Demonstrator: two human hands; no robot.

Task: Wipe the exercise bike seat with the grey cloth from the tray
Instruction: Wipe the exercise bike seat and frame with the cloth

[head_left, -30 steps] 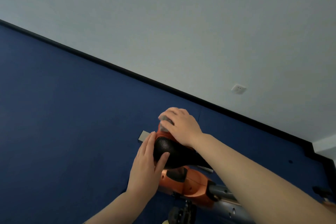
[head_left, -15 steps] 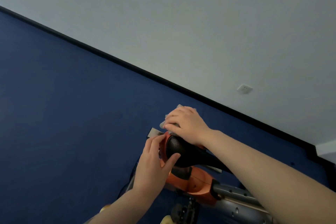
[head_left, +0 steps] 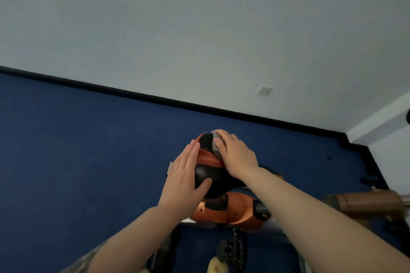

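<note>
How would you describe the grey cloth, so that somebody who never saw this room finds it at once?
Start from the blue floor and find the black and orange bike seat near the middle. At the far end of the seat, the right hand presses down on the cloth. It is the only grey, fuzzy thing there, showing just beyond the fingers.

— What lies around the grip?
— Deep blue carpet (head_left: pixel 77 162) spreads to its left and below.
— And beyond it?
— A black skirting board (head_left: pixel 133 93) runs slantwise above, under a pale grey-white wall (head_left: pixel 199 29).
— Anything on that wall?
— A white socket (head_left: pixel 264 90), up and to the right.
</note>
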